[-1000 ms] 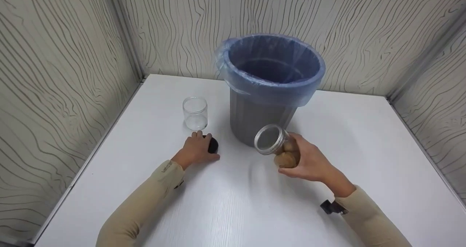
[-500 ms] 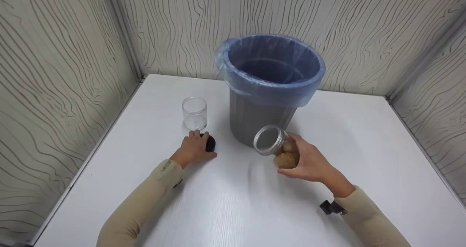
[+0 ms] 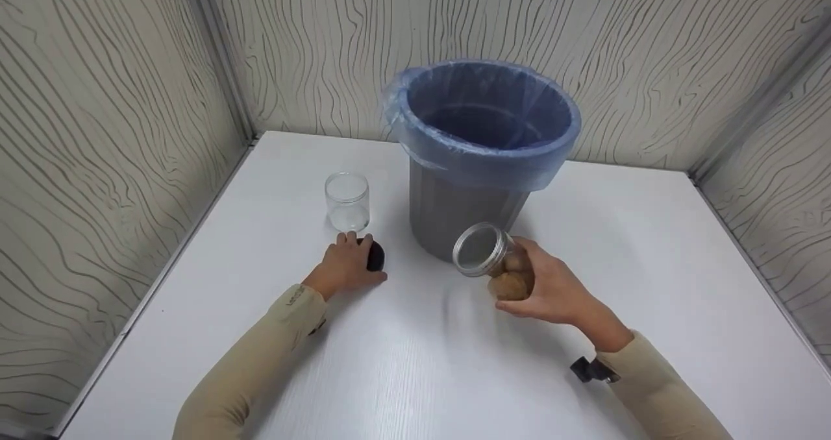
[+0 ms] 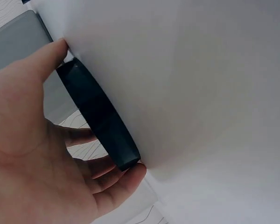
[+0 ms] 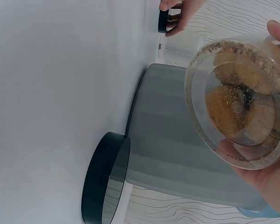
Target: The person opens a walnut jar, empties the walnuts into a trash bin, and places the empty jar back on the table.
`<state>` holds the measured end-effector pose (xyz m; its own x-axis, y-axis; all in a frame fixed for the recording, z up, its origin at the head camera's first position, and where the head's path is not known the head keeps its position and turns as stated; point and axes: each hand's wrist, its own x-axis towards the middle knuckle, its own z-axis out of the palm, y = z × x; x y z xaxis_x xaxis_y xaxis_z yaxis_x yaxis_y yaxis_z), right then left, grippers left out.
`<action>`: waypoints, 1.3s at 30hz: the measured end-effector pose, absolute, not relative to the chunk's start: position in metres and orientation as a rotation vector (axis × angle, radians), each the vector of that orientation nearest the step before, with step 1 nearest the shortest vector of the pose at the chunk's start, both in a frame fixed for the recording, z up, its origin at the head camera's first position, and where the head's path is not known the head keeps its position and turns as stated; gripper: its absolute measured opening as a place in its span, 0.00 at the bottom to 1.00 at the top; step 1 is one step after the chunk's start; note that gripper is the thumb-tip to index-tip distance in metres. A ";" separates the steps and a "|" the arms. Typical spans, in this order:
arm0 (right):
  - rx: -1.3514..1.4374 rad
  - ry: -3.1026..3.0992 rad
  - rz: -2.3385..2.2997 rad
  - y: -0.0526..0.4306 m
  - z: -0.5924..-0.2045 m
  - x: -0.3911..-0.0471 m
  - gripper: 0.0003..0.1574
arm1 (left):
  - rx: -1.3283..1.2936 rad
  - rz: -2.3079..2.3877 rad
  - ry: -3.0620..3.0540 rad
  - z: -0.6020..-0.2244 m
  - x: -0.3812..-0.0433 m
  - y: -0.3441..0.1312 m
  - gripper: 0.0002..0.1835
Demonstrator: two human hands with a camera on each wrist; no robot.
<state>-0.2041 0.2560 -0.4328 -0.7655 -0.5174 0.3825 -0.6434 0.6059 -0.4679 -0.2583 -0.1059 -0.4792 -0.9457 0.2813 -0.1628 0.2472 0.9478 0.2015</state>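
My left hand rests on the white table and pinches a flat black lid between thumb and fingertips; the same lid peeks out to the right of that hand. My right hand holds a clear jar tilted above the table, its silver lid facing up and left. Brown round pieces fill the jar. An empty clear jar stands just beyond the left hand.
A grey bin lined with a blue bag stands behind the held jar. A second black ring-shaped lid lies on the table at the bin's base. Patterned walls enclose the table on three sides.
The left hand and the black lid have shifted slightly left and away. The right hand and its jar have barely moved.
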 end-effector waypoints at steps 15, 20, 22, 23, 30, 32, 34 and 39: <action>0.931 -2.646 0.915 0.257 -0.429 -0.198 0.63 | 0.485 0.281 3.022 -0.452 -0.255 -0.089 0.42; 0.945 -2.634 0.930 0.257 -0.428 -0.198 0.63 | 0.569 0.575 3.262 -0.415 -0.259 -0.074 0.30; 0.961 -2.621 0.930 0.257 -0.428 -0.198 0.63 | 0.544 0.803 3.332 -0.399 -0.262 -0.069 0.27; 0.964 -2.617 0.926 0.257 -0.427 -0.198 0.63 | 0.520 0.945 3.348 -0.390 -0.263 -0.066 0.26; 0.979 -2.599 0.911 0.255 -0.424 -0.199 0.63 | 0.464 1.786 3.254 -0.344 -0.265 -0.050 0.29; 0.980 -2.600 0.911 0.255 -0.423 -0.198 0.63 | 0.503 1.842 3.244 -0.336 -0.267 -0.046 0.29; 0.982 -2.601 0.911 0.254 -0.422 -0.198 0.63 | 0.541 1.837 3.240 -0.327 -0.269 -0.041 0.29; 0.994 -2.601 0.914 0.253 -0.422 -0.196 0.63 | 0.554 1.726 3.233 -0.310 -0.279 -0.033 0.29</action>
